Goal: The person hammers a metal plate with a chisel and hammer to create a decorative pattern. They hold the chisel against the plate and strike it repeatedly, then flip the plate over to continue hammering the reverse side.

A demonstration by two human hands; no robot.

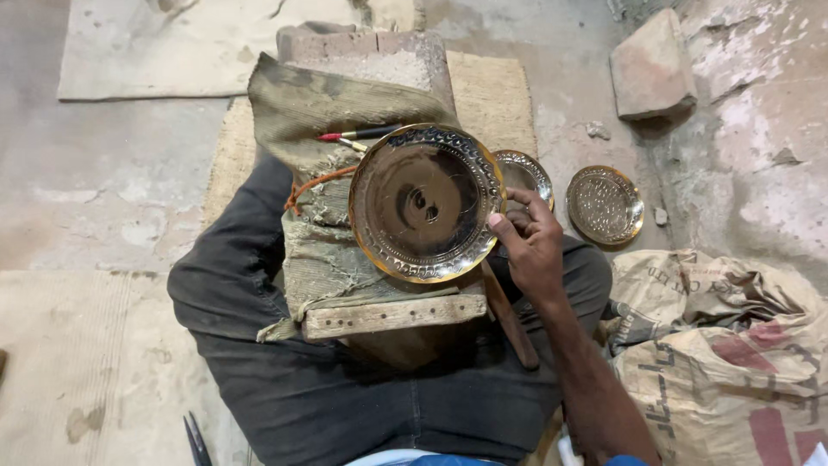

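We are seated on the floor (112, 198) with a cloth-draped wooden block (392, 315) across our lap, and on it rests a large round brass plate (425, 203), its centre polished and mirror-bright, its rim worked with a band of small embossed marks. Our right hand (528, 246) grips this plate at its right edge, the thumb pressed on the rim and the fingers curled behind, so the hand is closed on the plate. Our left hand does not show anywhere in the view. Just behind the plate's right edge lies a smaller brass dish (524, 173), partly hidden by the plate and by our fingers. A second small embossed dish (605, 204) lies on the floor further right, apart from the others. Above the plate's upper left edge a dark pen with a red cap (360, 135) rests on the burlap cloth (310, 108), and an orange cord (315, 184) trails beside it. A printed sack (716, 345) lies at our right, and a brick (652, 65) sits beyond it.
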